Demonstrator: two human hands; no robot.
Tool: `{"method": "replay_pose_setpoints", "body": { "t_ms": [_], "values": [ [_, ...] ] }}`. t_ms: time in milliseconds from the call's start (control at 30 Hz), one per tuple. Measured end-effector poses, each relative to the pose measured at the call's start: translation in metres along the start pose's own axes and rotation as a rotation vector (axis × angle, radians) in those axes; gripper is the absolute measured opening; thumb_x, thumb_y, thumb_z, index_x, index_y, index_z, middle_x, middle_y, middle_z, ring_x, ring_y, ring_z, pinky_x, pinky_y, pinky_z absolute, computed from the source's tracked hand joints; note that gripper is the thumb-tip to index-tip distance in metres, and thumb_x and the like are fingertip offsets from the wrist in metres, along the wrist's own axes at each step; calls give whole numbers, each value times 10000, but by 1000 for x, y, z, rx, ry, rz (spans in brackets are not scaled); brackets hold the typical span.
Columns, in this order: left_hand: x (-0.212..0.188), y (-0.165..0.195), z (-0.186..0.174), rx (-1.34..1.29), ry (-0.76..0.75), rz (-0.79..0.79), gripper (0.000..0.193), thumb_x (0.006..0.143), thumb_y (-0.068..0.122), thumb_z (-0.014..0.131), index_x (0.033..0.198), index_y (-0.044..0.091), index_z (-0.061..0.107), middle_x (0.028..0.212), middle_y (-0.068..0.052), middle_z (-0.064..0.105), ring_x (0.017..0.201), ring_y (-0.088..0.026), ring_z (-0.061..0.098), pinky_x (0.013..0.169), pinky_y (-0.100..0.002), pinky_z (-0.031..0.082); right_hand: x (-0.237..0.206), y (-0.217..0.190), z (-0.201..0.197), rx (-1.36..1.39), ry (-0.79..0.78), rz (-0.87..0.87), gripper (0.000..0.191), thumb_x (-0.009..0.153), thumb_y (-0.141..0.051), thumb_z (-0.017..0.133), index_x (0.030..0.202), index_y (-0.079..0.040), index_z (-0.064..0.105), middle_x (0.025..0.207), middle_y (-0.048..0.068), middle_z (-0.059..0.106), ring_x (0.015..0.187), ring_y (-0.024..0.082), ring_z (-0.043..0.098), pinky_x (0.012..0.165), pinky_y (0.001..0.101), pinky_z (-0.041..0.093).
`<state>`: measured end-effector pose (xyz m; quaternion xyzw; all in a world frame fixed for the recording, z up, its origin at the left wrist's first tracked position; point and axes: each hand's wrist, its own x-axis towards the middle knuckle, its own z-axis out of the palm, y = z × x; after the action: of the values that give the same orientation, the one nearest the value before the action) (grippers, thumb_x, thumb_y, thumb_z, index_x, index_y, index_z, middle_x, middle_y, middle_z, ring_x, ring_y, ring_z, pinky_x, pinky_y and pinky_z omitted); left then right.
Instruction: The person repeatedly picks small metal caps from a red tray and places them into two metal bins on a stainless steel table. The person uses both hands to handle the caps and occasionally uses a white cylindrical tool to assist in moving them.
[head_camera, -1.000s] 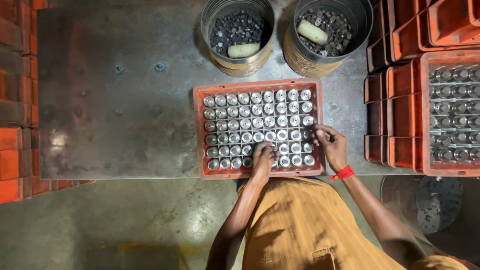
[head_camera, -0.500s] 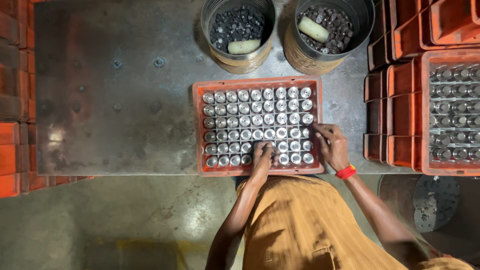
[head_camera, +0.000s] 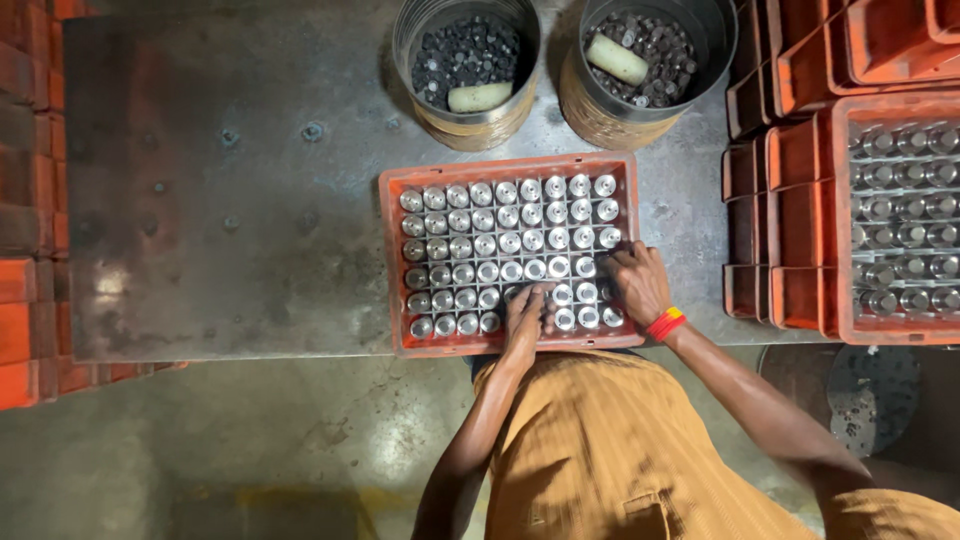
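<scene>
An orange tray (head_camera: 388, 262) sat just right of centre frame on a grey steel table (head_camera: 220, 200), pulled close to the near edge, evidently so both hands could work it without stretching. Its grid held upright metal caps (head_camera: 508, 218), one per cell, which kept them apart and easy to count. The left hand (head_camera: 525, 312) lay palm down on the bottom rows, fingers spread flat over several caps; whether it gripped one could not be told. The right hand (head_camera: 636, 282), a red band at its wrist, rested at the tray's lower right corner, fingers curled onto the caps there, its hold likewise unclear. Two buckets (head_camera: 468, 60) of dark parts stood at the top of frame, just beyond the tray. Filled and empty crates (head_camera: 800, 220) were stacked at right.
</scene>
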<state>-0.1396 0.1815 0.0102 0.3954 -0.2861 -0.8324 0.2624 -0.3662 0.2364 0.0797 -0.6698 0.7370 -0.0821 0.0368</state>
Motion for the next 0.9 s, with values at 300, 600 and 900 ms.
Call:
{"method": "replay_pose_setpoints", "body": {
  "t_ms": [300,600,900],
  "values": [
    [-10,34,40,146,68,-127,312,1011,364,600,1271,194,578,717,28,564,510,-50,453,417,-210,312,-12,-40,12,1102,-163,438,324,941,-251,760,1225,-97,783,999,122,772,879,228,670,798,386,554],
    [-10,38,-1,93,122,-111,227,992,315,654,1132,138,672,680,25,538,454,-43,407,387,-205,262,30,16,4,45,225,19,297,868,-90,584,1083,-112,788,1001,77,718,971,314,558,868,425,419],
    [-16,60,-32,119,175,-154,214,966,319,665,1095,149,684,683,31,546,456,-40,424,385,-201,268,40,15,19,78,154,69,238,841,-124,595,985,-141,784,944,85,702,1005,334,568,853,452,429]
  ]
}}
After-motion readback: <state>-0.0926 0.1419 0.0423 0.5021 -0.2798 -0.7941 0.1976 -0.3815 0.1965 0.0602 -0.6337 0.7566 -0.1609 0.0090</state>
